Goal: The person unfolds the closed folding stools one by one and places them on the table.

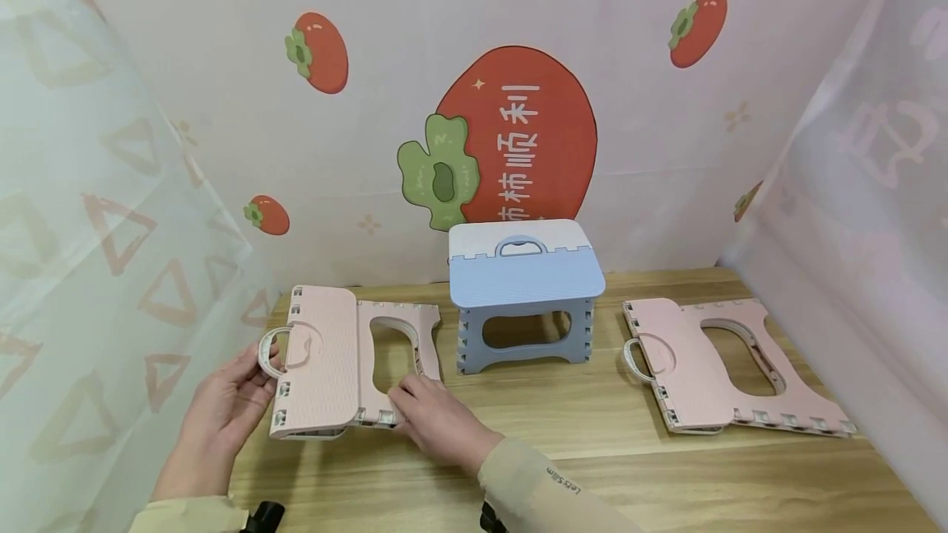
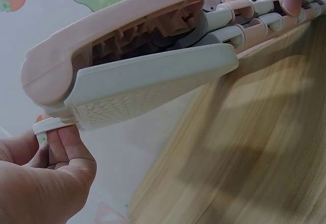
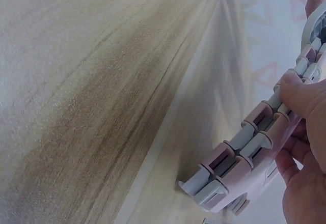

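Observation:
A pink and white folding stool (image 1: 323,360), folded nearly flat, is held between both hands at the left of the table. The left hand (image 1: 235,401) has its fingers curled at the white loop handle (image 1: 268,354); in the left wrist view that hand (image 2: 56,178) pinches the handle (image 2: 51,125) below the stool's seat (image 2: 147,81). My right hand (image 1: 437,424) grips the near edge of the leg frame. In the right wrist view, the right hand (image 3: 305,117) has its thumb on the hinged edge (image 3: 254,137) and its fingers underneath.
A blue and white stool (image 1: 526,278) stands unfolded at the back middle. Another pink folded stool (image 1: 689,368) lies at the right. Printed cloth walls (image 1: 355,146) enclose the wooden table (image 1: 563,442) at the back and sides.

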Motion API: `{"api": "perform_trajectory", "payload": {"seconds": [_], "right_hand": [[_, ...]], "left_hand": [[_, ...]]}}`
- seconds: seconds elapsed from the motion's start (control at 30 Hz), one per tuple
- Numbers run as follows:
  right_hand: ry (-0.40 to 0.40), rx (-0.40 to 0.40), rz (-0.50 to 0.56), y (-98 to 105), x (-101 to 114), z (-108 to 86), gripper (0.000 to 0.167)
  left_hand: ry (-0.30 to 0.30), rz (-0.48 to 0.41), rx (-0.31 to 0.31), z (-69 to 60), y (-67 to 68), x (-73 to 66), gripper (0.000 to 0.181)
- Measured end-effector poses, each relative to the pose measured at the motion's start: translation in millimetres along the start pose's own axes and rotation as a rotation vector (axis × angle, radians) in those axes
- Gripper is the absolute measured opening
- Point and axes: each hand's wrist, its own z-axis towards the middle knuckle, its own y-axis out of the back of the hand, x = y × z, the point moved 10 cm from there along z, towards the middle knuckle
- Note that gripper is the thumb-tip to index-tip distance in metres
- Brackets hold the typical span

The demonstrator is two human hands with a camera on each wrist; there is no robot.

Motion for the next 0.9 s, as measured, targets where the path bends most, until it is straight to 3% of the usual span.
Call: {"api": "perform_trajectory", "payload": {"seconds": [0.43, 0.77, 0.9], "right_hand": [[-0.008, -0.014, 0.042, 6, -2, -0.1, 0.027], [-0.032, -0.012, 0.117, 12, -4, -1.4, 0.026], [-0.035, -0.01, 0.144, 13, -6, -2.2, 0.027]], "left_hand": [[0.032, -0.074, 0.088, 2.9, -23.5, -1.0, 0.026], [0.083, -0.094, 0.073, 6.5, -34.6, -0.4, 0.024], [0.112, -0.105, 0.1, 6.5, -40.5, 0.6, 0.026]]}}
